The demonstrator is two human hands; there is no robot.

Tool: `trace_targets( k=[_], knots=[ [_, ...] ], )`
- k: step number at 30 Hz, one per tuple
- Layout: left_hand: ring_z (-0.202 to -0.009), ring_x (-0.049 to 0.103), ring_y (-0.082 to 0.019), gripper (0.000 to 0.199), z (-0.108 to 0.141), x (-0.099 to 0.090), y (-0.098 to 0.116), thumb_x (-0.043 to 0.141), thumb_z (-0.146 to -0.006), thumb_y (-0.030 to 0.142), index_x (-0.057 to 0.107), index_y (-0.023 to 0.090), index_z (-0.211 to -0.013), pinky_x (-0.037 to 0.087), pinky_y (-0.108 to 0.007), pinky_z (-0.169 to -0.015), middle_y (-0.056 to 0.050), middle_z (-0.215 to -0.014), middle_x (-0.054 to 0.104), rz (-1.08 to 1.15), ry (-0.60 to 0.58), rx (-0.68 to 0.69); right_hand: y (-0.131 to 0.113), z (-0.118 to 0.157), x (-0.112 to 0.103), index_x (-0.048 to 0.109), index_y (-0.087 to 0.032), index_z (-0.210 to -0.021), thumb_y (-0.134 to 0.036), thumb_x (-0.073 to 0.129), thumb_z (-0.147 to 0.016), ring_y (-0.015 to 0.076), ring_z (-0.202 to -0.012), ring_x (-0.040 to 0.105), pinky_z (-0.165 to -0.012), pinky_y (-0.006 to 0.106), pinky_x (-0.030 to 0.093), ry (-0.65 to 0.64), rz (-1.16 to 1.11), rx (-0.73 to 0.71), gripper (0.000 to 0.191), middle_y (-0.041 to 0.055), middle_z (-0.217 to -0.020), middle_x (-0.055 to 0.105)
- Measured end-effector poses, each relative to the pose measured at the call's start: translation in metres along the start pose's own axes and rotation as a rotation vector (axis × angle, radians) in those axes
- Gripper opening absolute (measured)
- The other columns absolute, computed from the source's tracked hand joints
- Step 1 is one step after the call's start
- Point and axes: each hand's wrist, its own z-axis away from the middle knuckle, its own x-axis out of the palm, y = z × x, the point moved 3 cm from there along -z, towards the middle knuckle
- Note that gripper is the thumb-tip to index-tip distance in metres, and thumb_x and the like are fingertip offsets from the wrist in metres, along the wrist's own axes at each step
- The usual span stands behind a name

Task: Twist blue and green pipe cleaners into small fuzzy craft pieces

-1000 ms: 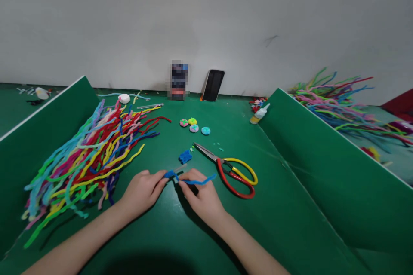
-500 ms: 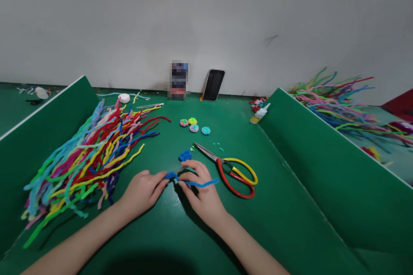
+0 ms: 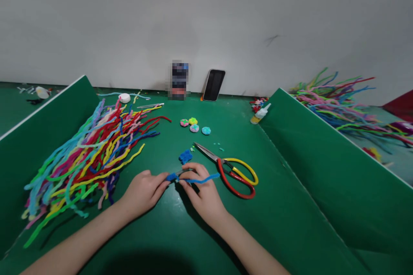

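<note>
Two hands: one blue pipe cleaner (image 3: 200, 179), located on the near side of the scissors (image 3: 222, 161), to their left. Its coiled end is pinched between the left hand's (image 3: 143, 189) thumb and fingers; its strand is gripped by the right hand's (image 3: 203, 189) closed fingertips. One blue piece (image 3: 186, 157), laid left of the scissors. Four small coloured discs (image 3: 194, 128), set beyond the scissors.

You've got dim, flat light w/ a soft glare spot on the green surface (image 3: 206, 232), dark shadow at bottom ctr, bright top-R corner, wide-angle edge stretch, and a pixelated patch.
</note>
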Motion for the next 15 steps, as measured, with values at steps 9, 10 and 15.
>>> trace_targets(
  k=[9,10,15],
  knots=[
    [-0.044,0.051,-0.013,0.036,-0.0001,0.001,0.0002,0.021,-0.087,0.028,0.054,0.015,-0.084,0.031,-0.024,-0.049,0.0,-0.049,0.058,0.051,-0.052,0.04,-0.0005,-0.0007,-0.002,0.058,-0.017,-0.076,-0.017,0.046,-0.076,0.019,-0.086,0.05,-0.076,0.035,0.041,-0.028,0.0,0.037,0.012,0.0079,-0.087,0.053],
    [-0.044,0.051,-0.013,0.035,-0.0002,0.001,0.0002,0.021,-0.087,0.028,0.053,0.015,-0.084,0.031,-0.024,-0.049,0.0,-0.049,0.058,0.052,-0.057,0.04,-0.0005,-0.0008,-0.0019,0.058,-0.017,-0.076,-0.017,0.046,-0.076,0.0191,-0.086,0.05,-0.076,0.035,0.041,-0.029,-0.002,0.038,0.012,0.008,-0.087,0.053],
    [-0.046,0.053,-0.014,0.034,0.0002,0.0018,0.001,0.021,-0.087,0.028,0.053,0.015,-0.086,0.032,-0.024,-0.05,0.0,-0.051,0.059,0.076,-0.092,0.051,-0.0009,-0.001,-0.0011,0.057,-0.017,-0.074,-0.017,0.046,-0.076,0.0188,-0.086,0.05,-0.077,0.035,0.041,-0.042,-0.018,0.051,0.012,0.0079,-0.087,0.053]
  ],
)
